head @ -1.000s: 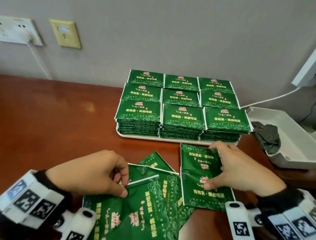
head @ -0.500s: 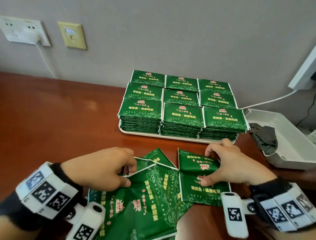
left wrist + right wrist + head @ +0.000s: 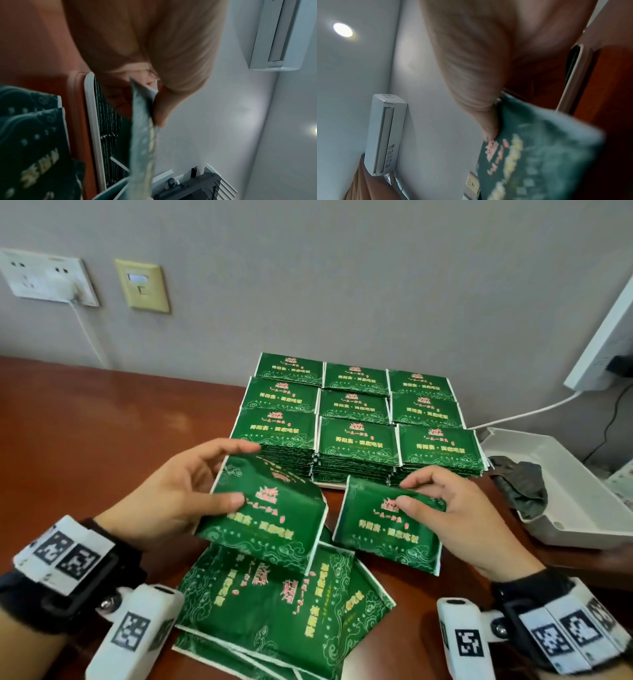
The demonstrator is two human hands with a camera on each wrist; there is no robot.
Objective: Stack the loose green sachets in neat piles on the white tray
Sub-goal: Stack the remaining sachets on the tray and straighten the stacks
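Observation:
Several neat piles of green sachets (image 3: 356,436) fill the white tray (image 3: 329,483) by the wall. My left hand (image 3: 236,474) pinches one green sachet (image 3: 270,515) by its left edge, thumb on top, and holds it above the table just in front of the tray. My right hand (image 3: 404,491) pinches a second sachet (image 3: 376,529) at its upper right part, also lifted. Several loose sachets (image 3: 274,604) lie fanned out on the table under both hands. In the left wrist view the held sachet (image 3: 144,135) shows edge-on beside the tray rim (image 3: 92,121).
The table (image 3: 85,446) is red-brown wood. A white open box (image 3: 582,508) with a dark cloth (image 3: 520,484) in it stands at the right of the tray. Wall sockets (image 3: 48,278) and a white cable (image 3: 513,416) are at the back.
Both hands have lifted a sachet each off the loose heap and carried them up toward the tray. Before, they were pressing on sachets lying on the table.

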